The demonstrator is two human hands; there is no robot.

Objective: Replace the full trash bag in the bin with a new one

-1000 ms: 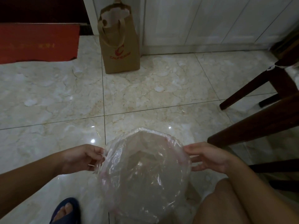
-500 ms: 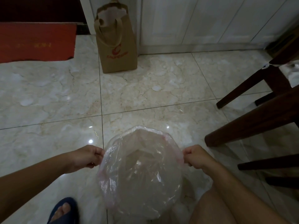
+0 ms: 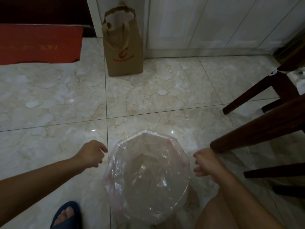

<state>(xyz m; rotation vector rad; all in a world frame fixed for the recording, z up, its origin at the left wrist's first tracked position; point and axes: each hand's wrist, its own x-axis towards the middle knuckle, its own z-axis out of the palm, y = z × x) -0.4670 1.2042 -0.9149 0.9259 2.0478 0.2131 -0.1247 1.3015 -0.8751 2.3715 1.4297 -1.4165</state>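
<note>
A clear new trash bag [image 3: 148,172] lines the pale bin [image 3: 179,204] on the tiled floor, low in the head view. Its rim is folded out over the bin's edge, with a pinkish tint along the fold. The inside looks empty. My left hand [image 3: 92,154] hovers just left of the bag's rim with loosely curled fingers and holds nothing. My right hand [image 3: 206,162] hovers just right of the rim, fingers loosely curled, apart from the plastic. No full trash bag is in view.
A brown paper bag [image 3: 123,47] stands by white cabinets [image 3: 198,22] at the back. A red mat [image 3: 38,43] lies far left. Dark wooden chair legs [image 3: 257,129] crowd the right, close to my right hand. My slippered foot [image 3: 67,215] and knee [image 3: 231,212] flank the bin.
Both hands pinched the bag's rim at the bin's sides before. Now they have let go and drawn a little outward. The bag stays stretched over the bin.
</note>
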